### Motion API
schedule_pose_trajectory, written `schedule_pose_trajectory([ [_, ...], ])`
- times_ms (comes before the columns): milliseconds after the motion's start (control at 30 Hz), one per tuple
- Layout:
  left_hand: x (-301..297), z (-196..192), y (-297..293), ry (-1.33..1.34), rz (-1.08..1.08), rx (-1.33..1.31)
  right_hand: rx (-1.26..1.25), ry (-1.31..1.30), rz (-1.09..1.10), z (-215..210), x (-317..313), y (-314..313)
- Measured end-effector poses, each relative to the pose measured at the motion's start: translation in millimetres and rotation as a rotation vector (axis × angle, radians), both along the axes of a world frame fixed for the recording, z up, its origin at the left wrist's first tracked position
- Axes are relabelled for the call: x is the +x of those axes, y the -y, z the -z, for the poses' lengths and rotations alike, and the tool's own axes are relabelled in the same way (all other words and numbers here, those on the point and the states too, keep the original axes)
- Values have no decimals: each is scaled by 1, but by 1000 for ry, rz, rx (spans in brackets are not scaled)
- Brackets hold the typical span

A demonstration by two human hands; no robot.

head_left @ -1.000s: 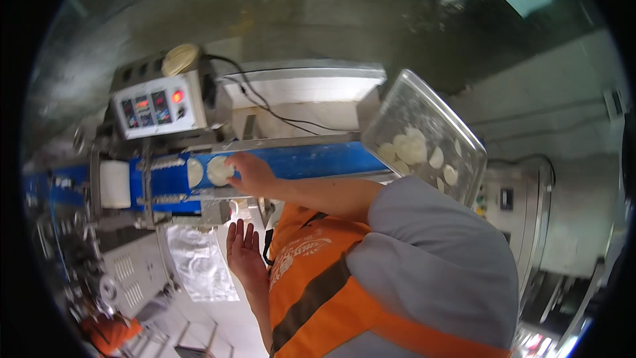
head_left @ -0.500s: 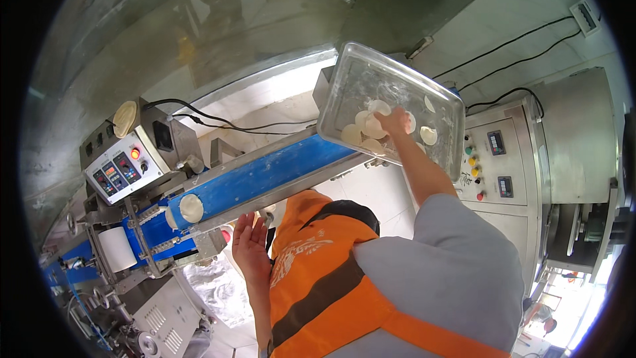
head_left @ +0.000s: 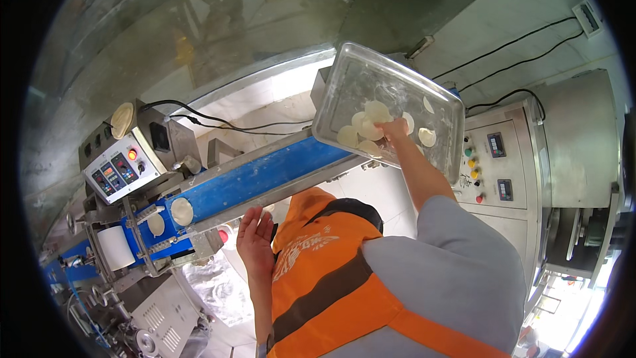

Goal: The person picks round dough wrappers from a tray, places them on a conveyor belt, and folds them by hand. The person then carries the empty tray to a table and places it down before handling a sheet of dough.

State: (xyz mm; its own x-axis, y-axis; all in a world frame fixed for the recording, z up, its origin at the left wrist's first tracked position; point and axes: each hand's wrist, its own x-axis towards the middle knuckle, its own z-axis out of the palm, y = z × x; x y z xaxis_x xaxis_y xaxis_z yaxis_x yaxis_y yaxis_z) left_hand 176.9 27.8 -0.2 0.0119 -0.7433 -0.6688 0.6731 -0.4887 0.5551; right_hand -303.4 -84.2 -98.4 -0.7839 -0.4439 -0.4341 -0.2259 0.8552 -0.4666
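Compared with half a second ago, the view has swung only a little: the right hand remains up at the metal tray, and the blue conveyor belt has slid slightly toward the centre of the frame.

That belt crosses from lower left to the middle, with a grey control box above its left end and a cabinet with coloured buttons at right. Upper centre, the shallow tray sits tilted at the belt's high end, with pale dough discs lying overlapped in it. The right hand rests on those discs; its fingertips are bunched against them, though I cannot tell whether they pinch one. The left hand hangs below the belt at lower centre, palm open, fingers loosely spread, holding nothing.

Two more discs ride the belt at left. They look thin, soft, light and floury, likely to fold or tear, so best lifted flat from underneath.
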Motion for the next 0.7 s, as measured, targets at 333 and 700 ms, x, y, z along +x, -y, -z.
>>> schedule_pose_trajectory([
  [333,-2,7,-7,-35,54,-11,-652,219,347,35,-28,3],
  [700,-36,-17,20,-53,425,-187,-1035,723,430,-97,47,25],
])
